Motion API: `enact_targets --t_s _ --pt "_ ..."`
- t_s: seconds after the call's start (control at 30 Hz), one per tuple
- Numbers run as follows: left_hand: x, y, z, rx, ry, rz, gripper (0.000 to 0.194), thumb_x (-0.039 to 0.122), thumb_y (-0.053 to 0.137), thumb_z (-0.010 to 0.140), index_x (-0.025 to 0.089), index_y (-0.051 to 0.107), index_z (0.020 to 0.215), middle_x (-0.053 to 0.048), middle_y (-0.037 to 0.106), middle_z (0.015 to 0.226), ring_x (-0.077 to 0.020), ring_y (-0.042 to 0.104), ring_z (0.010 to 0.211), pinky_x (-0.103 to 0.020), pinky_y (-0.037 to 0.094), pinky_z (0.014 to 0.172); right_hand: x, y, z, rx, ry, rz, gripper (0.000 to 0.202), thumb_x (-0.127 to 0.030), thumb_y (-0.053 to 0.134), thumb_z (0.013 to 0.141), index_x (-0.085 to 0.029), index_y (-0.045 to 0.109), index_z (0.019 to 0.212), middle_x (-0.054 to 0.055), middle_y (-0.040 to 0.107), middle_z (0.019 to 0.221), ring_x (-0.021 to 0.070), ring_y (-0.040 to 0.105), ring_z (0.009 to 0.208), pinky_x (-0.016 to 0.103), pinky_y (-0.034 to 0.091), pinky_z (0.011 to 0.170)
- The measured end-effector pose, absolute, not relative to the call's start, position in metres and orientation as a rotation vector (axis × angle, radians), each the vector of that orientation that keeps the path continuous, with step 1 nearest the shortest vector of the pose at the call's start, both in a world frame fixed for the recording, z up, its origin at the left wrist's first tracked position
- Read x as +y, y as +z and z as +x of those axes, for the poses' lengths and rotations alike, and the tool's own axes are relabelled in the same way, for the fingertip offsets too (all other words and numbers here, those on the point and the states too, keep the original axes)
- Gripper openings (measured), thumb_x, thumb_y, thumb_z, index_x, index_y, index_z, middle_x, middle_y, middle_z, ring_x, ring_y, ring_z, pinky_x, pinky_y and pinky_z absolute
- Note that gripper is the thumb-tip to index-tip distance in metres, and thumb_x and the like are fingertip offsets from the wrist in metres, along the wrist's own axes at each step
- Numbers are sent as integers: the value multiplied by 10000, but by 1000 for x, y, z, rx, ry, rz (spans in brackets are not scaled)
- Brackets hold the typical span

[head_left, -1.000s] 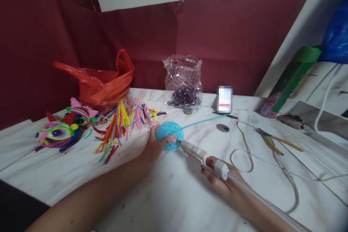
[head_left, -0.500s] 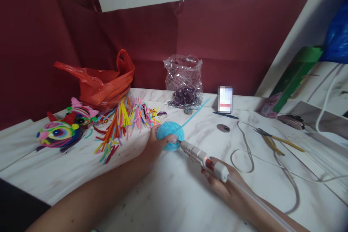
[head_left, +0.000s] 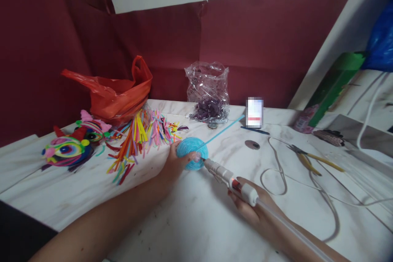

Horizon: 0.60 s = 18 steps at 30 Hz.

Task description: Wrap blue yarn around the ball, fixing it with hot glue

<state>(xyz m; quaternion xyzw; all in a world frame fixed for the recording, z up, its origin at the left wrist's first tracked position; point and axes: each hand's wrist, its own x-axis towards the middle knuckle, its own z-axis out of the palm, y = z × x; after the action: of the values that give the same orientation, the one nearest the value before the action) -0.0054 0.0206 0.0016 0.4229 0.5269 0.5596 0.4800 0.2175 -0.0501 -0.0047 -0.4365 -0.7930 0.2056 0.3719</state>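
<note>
Near the centre, over the marbled table [head_left: 184, 217]: blue coil [head_left: 192, 146], flat and round, pinched at its left and near edge by left hand [head_left: 180, 159], thumb across the near face, fingers partly hidden at the left side. Loose blue strand [head_left: 225, 128] running out from the coil to the far right.

Just right of the coil: glue gun [head_left: 221, 174], wrapped from below by right hand [head_left: 251, 208], grip closed on the body. Nozzle close to the left thumb and the coil's face; contact impossible to tell. Clear glue stick [head_left: 290, 226] out of the rear end.

Containers. Far left: red bag [head_left: 118, 98], handles raised, contents hidden. Far centre: clear bag [head_left: 207, 80], upright and crinkled, with dark purple strands [head_left: 209, 108] in its lower part. Upper far right: blue bag [head_left: 380, 45], cut off by the frame, contents not visible.

At left, in front of the red bag: two colourful figures [head_left: 66, 151], side by side, and multicoloured strips [head_left: 139, 131] heaped beside them. At right: oval disc [head_left: 252, 144], pale cord [head_left: 284, 184] in loops, yellow-handled pliers [head_left: 303, 159].
</note>
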Motion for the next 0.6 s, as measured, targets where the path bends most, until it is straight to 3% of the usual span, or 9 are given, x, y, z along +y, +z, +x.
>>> enact_targets --t_s 0.6 --pt "23 0 -8 1276 1339 1083 657 334 796 567 275 461 1128 -44 616 1045 -234 599 965 -350 500 818 -53 -2 216 -1983 603 -1113 185 -345 432 866 -214 483 746 1 506 654 148 512 586 255 400 509"
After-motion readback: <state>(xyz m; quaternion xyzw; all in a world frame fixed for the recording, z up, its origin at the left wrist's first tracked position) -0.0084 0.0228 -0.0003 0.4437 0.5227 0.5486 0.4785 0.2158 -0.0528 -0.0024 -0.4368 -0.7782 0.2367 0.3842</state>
